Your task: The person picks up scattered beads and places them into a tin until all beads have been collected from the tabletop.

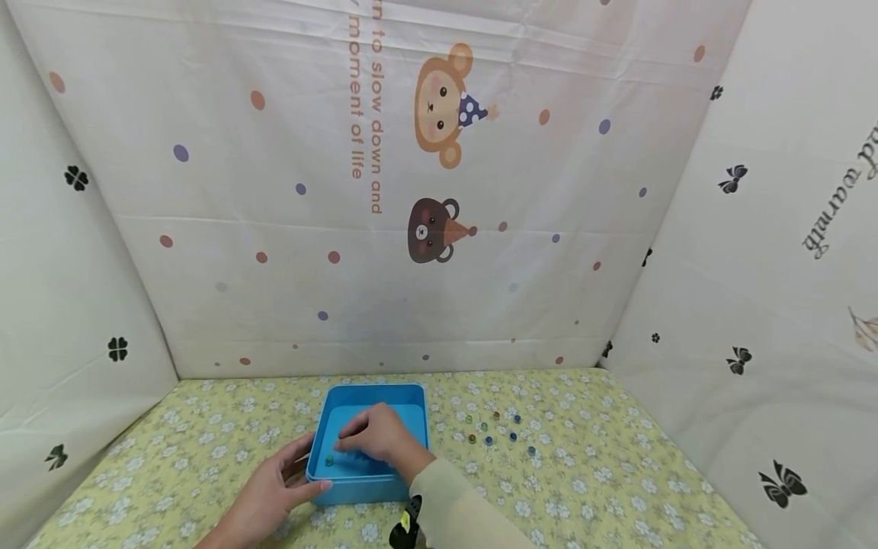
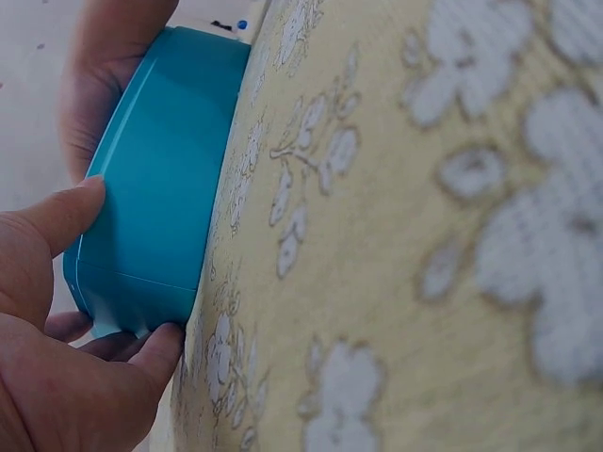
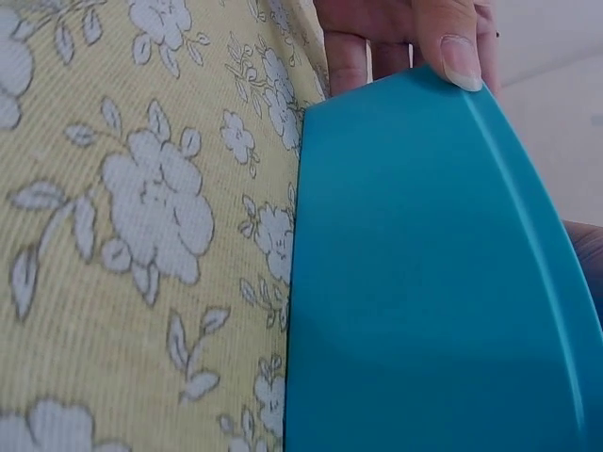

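Note:
A square blue open box [image 1: 370,488] sits on the cloth-covered table. My left hand [image 1: 270,488] grips its near left corner, thumb along the front wall and fingers around the left side. In the left wrist view, that hand's thumb [image 2: 71,217] presses the box wall [image 2: 170,160]. My right hand [image 1: 377,436] reaches over the front wall into the box, fingers bent and pointing left. Its fingertips are close above a small green marble-like piece [image 1: 329,460] on the box floor. I cannot tell whether they pinch anything. In the right wrist view the box's outer wall [image 3: 424,264] hides the right hand's fingers.
Right of the box, several small shiny round pieces lie scattered on the flowered yellow cloth [image 1: 590,473], among them a blue one [image 1: 531,451] and a brown one [image 1: 472,438]. Printed white curtains [image 1: 274,305] stand behind and at both sides.

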Tool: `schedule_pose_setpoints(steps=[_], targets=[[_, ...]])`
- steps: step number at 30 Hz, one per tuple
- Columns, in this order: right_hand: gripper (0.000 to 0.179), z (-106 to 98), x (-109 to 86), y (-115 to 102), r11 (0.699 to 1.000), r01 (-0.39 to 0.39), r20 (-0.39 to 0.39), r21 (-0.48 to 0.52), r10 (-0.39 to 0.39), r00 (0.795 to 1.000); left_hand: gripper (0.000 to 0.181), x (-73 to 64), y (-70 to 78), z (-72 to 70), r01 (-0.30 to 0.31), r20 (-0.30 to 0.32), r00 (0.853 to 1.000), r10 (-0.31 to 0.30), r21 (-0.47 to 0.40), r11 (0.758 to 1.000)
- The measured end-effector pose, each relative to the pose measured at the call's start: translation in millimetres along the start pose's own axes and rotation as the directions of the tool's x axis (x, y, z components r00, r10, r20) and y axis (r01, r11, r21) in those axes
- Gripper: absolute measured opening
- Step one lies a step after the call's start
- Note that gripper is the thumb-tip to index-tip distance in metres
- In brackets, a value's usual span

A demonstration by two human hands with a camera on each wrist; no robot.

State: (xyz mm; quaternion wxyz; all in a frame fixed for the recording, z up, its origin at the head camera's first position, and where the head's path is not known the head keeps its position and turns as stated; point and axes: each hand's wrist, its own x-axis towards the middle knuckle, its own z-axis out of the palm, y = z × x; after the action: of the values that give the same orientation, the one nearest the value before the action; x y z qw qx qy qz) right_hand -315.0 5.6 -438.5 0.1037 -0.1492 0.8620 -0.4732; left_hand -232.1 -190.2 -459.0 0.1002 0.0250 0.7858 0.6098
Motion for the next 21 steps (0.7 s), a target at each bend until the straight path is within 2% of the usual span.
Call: schedule_pose_setpoints(steps=[21], targets=[[0.020, -28, -12.3, 4, 0.993, 0.095, -0.008, 0.074, -0.095, 0.995, 0.090, 0.7, 0.5, 0.9, 0.009, -0.014, 1.000, -0.009, 0.001, 1.000]])
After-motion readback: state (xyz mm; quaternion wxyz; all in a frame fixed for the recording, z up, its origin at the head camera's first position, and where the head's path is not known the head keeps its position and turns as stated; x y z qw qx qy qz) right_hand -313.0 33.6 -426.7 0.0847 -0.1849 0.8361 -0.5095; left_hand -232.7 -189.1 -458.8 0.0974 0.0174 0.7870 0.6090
